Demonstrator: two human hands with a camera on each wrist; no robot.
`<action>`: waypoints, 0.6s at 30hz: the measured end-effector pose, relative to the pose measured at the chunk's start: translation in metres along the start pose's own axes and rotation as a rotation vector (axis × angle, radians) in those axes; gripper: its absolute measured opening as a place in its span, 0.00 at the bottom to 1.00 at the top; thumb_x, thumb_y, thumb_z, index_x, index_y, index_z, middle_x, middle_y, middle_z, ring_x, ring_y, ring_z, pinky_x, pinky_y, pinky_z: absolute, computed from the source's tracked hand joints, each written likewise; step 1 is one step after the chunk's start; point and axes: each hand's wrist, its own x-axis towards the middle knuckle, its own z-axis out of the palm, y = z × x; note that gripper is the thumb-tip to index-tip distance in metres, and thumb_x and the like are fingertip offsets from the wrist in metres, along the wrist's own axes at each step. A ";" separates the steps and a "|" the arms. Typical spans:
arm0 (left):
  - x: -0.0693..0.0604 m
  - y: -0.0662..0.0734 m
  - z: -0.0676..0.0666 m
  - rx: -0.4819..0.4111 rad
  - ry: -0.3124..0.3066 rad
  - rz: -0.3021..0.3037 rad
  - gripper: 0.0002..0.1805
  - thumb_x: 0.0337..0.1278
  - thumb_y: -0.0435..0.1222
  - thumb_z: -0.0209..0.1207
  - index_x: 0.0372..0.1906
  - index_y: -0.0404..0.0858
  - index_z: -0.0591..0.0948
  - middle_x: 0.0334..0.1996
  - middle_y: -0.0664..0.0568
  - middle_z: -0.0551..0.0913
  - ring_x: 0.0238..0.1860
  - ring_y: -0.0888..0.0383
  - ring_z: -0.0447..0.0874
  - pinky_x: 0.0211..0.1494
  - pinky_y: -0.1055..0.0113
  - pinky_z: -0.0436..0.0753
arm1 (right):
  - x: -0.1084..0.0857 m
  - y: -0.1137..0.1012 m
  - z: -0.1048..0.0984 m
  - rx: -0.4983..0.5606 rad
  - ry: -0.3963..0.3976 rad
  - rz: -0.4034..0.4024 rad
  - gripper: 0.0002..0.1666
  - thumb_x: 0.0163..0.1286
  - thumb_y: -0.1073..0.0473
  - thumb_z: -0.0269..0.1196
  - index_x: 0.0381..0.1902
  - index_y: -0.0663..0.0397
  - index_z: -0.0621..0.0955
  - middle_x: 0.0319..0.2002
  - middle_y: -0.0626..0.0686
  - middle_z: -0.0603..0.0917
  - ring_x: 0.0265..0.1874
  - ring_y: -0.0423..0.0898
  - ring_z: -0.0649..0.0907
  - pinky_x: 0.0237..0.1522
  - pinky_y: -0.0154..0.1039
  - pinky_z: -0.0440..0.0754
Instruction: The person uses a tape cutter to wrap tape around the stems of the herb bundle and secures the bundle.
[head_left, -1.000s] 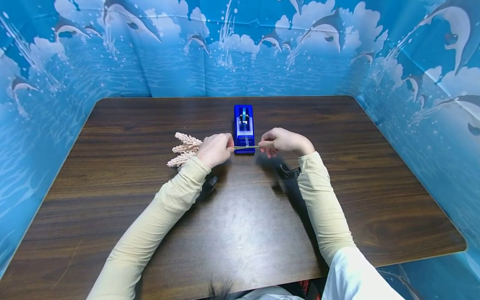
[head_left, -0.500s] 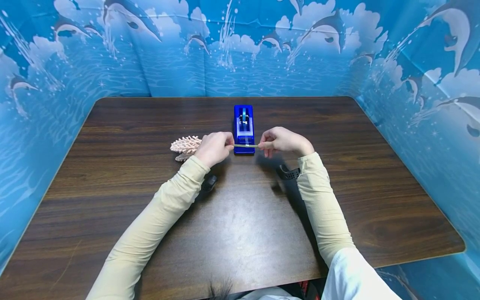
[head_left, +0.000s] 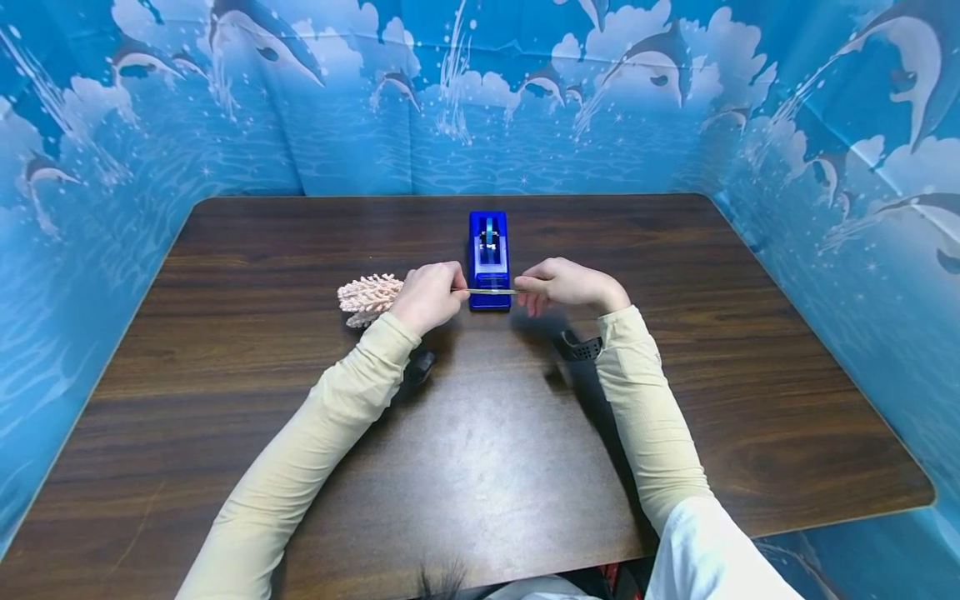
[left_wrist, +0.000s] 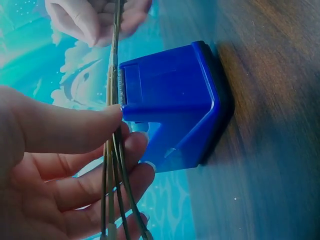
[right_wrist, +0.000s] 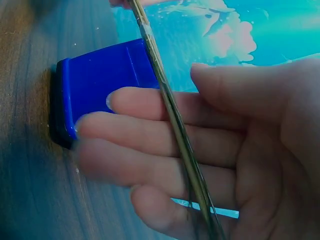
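My left hand [head_left: 431,297] pinches a bundle of thin green-brown stems [left_wrist: 114,95] between thumb and fingers. Pale pink artificial flower sprigs [head_left: 367,298], on the same bundle, stick out left of that hand. Across the straight fingers of my right hand [head_left: 562,283] lies the other end of the stems, the thumb held apart from them in the right wrist view. Right at the stems' middle stands a blue tape dispenser [head_left: 489,254], its front end just behind them. A shiny patch, apparently clear tape, shows on the stems in the right wrist view.
The dark wood-grain table [head_left: 480,467] extends all round the hands. A blue curtain printed with dolphins [head_left: 450,100] borders it at the back and sides. Black wrist cameras [head_left: 577,343] sit under the forearms, close to the tabletop.
The flower sprigs have gone from spread apart to bunched, as the stems turned. The right fingers have straightened and the thumb has come off the stems. Both arms stay nearly in place.
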 end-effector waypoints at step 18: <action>0.003 -0.002 0.002 0.048 -0.061 0.007 0.15 0.71 0.38 0.47 0.32 0.37 0.81 0.30 0.46 0.83 0.38 0.47 0.83 0.48 0.49 0.77 | -0.001 0.000 -0.003 -0.043 0.088 -0.045 0.16 0.74 0.57 0.54 0.35 0.66 0.80 0.26 0.55 0.84 0.29 0.53 0.84 0.40 0.50 0.82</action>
